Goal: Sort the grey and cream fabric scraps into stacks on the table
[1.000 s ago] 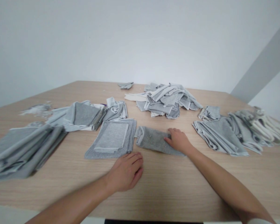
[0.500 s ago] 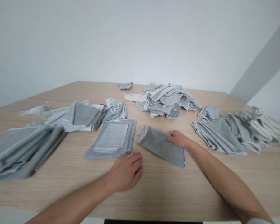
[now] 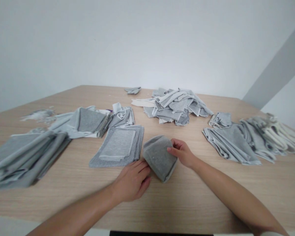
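Between thumb and fingers, my right hand (image 3: 183, 152) pinches the right edge of a grey piece of fabric (image 3: 161, 158), which is folded into a small block and tilted up off the table. My left hand (image 3: 134, 178) lies palm down on the table, its fingers stretched forward and holding nothing. Its fingertips reach the left edge of the folded fabric; whether they press on it I cannot tell. Just beyond that hand lies a flat stack of grey fabric pieces (image 3: 118, 144), a lighter one on top.
A heap of grey and white fabric scraps (image 3: 173, 106) sits near the wall. Folded grey cloths (image 3: 232, 142) lie at the right, thicker folded fabric (image 3: 27, 157) at the left. Behind the left cloth are more folded pieces (image 3: 89, 121) and white lint (image 3: 39, 115). A small scrap (image 3: 132, 90) lies far back.
The grey fabric has gone from a long, flat strip to a shorter folded block. My right hand has moved left with it, bringing it against my left fingertips. The left hand has barely moved.
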